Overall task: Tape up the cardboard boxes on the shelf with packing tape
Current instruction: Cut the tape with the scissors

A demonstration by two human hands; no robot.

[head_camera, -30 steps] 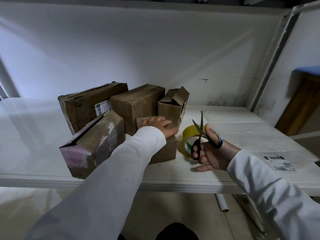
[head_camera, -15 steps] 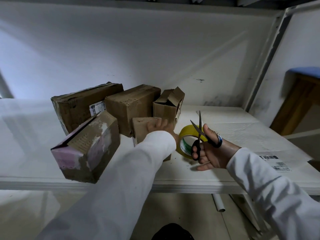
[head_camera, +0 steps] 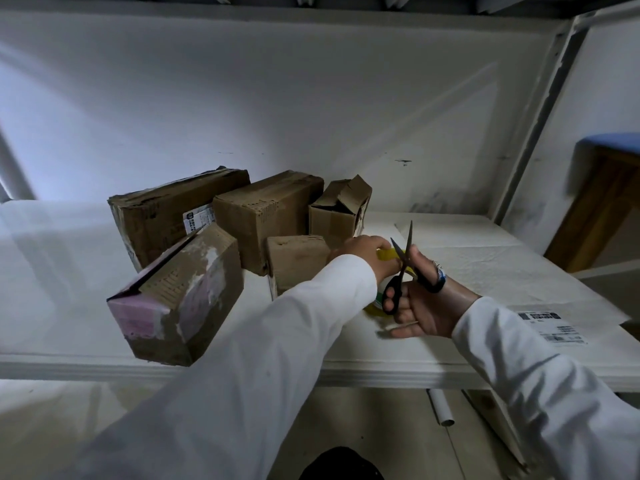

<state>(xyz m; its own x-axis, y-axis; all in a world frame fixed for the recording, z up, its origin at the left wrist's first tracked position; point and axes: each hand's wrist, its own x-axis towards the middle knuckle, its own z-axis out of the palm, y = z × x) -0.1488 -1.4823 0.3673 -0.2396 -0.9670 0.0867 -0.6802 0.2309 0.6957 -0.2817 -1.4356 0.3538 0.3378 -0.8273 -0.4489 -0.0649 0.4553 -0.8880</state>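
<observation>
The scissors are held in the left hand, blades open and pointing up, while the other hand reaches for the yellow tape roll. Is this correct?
Not quite. The head view shows the scissors in the right hand, not the left. The blades are open and pointing up, as you say, and the left hand reaches onto the yellow tape roll.

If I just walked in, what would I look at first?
Probably the black-handled scissors, blades open and pointing up, held in the right hand at the middle of the white shelf. Right beside them the left hand grips a yellow roll of packing tape. To the left sits a huddle of worn brown cardboard boxes, the back right one with its flaps open.
</observation>
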